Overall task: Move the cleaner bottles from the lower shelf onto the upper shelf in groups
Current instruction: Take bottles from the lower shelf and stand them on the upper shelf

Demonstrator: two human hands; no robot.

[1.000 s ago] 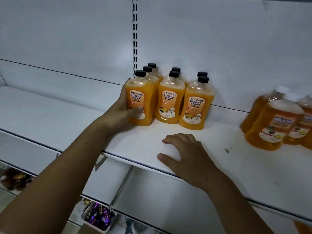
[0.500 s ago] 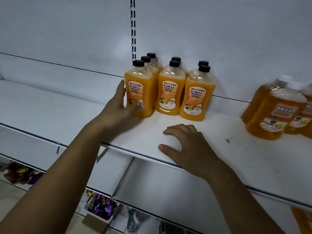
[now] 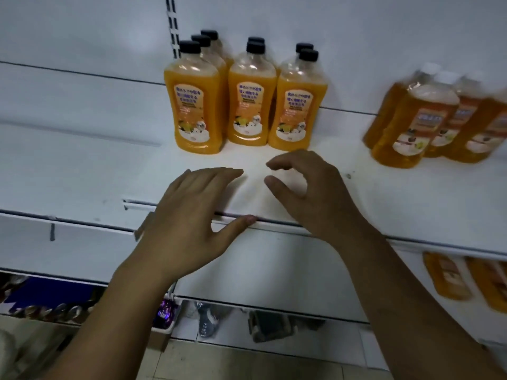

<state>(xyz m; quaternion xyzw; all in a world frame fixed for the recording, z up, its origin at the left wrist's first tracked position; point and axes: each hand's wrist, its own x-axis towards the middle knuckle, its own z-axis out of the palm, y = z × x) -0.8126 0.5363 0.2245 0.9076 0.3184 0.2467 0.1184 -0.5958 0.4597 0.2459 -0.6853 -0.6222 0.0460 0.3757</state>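
Several orange cleaner bottles with black caps [image 3: 248,100] stand in rows at the back of the upper shelf [image 3: 82,174]. A second group of darker orange bottles with white caps [image 3: 419,119] stands on the same shelf to the right. More orange bottles [image 3: 450,278] show on the lower shelf at the right edge. My left hand [image 3: 192,215] hovers over the shelf's front edge, fingers straight, holding nothing. My right hand [image 3: 310,187] hovers beside it with loosely curled fingers, empty. Both hands are in front of the black-capped bottles, apart from them.
A white back panel with a slotted upright [image 3: 172,26] rises behind the bottles. Below the shelves, small packaged goods [image 3: 164,314] and dark items [image 3: 269,325] sit near the floor. Shiny wrapped items [image 3: 46,311] lie at lower left.
My left hand has let go of the leftmost black-capped bottle and pulled back to the shelf's front edge. My right hand lifted off the shelf. The view tilted downward.
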